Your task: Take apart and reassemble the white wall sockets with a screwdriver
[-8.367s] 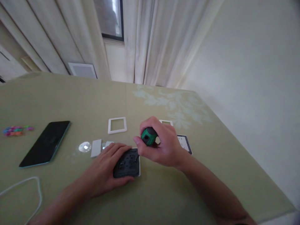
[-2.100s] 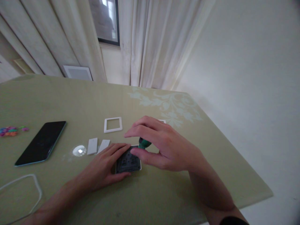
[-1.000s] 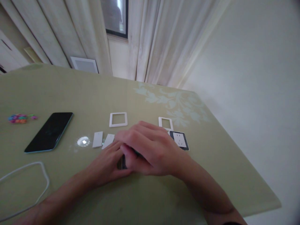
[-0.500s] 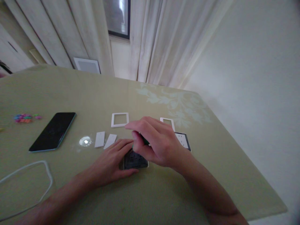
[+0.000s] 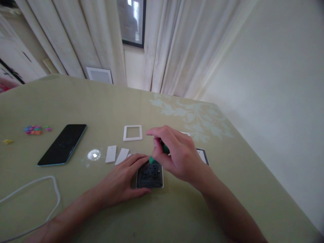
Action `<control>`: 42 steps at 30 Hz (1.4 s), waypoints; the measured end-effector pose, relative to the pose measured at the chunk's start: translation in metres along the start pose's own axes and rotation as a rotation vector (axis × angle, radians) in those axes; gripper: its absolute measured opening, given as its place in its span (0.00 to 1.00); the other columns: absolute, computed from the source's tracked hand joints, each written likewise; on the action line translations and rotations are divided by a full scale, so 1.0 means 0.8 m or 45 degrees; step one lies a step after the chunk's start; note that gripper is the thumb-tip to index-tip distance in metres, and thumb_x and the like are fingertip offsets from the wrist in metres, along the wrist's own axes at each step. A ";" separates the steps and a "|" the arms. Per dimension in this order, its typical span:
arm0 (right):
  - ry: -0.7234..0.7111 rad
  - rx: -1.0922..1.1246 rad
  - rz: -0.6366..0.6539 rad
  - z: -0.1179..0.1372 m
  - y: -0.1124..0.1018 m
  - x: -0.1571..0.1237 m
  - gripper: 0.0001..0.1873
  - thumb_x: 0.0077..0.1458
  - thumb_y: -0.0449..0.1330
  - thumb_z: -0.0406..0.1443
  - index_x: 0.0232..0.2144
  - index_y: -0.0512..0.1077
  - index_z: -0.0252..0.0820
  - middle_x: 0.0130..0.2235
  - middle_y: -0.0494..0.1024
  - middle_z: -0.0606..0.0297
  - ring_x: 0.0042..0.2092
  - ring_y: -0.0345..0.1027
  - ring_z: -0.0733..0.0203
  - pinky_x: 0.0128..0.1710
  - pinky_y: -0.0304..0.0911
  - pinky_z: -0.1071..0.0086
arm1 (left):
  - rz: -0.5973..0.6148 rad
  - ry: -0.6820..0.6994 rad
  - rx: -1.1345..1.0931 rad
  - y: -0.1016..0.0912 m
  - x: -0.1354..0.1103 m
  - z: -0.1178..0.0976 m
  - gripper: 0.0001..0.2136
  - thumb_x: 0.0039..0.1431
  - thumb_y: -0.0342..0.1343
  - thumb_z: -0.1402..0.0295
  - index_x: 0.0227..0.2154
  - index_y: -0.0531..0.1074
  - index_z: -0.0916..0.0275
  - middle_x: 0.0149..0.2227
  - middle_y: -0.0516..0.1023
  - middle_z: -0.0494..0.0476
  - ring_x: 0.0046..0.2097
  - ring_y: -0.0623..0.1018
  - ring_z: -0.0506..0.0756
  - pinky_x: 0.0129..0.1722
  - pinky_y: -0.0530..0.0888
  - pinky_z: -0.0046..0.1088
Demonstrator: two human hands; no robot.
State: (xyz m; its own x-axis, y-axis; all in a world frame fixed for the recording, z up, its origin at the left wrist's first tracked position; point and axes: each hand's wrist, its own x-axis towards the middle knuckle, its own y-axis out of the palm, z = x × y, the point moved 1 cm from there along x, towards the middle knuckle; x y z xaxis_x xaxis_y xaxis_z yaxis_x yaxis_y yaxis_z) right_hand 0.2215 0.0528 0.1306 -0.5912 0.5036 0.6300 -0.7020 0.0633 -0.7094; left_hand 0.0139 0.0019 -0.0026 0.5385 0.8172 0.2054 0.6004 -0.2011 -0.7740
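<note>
My left hand [image 5: 125,174] braces a square electrical wall plate [image 5: 149,178] with a dark inner face and a pale rim. Its fingers lie along the far left side, and the thumb presses at the near edge. In my right hand [image 5: 177,152] is a screwdriver with a green handle [image 5: 152,160], gripped between thumb and curled fingers above the plate. The screwdriver's tip points down at the plate's far left part, close to my left fingertips; exactly where it touches I cannot tell.
Beyond my hands lies a white square frame [image 5: 133,139]. Two white rectangular covers [image 5: 110,154] sit left of them. A socket panel [image 5: 202,156] is partly hidden behind my right wrist. Farther left are a phone [image 5: 62,145], colourful small pieces [image 5: 34,130] and a white cable [image 5: 55,189].
The view has shifted slightly, moving everything a little right and down. My right hand has tilted and lifted, showing more of the green handle and the plate. My left hand keeps its hold.
</note>
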 end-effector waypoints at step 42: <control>-0.009 0.170 0.025 0.022 -0.005 -0.001 0.12 0.67 0.65 0.42 0.48 0.75 0.41 0.43 0.76 0.61 0.44 0.72 0.62 0.43 0.70 0.69 | -0.096 -0.019 -0.005 0.001 -0.001 -0.005 0.26 0.61 0.66 0.58 0.60 0.67 0.44 0.60 0.75 0.52 0.60 0.78 0.69 0.57 0.81 0.48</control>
State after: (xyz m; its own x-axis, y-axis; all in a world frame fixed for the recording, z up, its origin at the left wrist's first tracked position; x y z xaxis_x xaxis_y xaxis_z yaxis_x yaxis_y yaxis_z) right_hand 0.2178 0.0365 0.1382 -0.6080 0.4973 0.6189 -0.7365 -0.0622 -0.6735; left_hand 0.0162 -0.0005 -0.0010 0.4830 0.8380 0.2539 0.6411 -0.1409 -0.7544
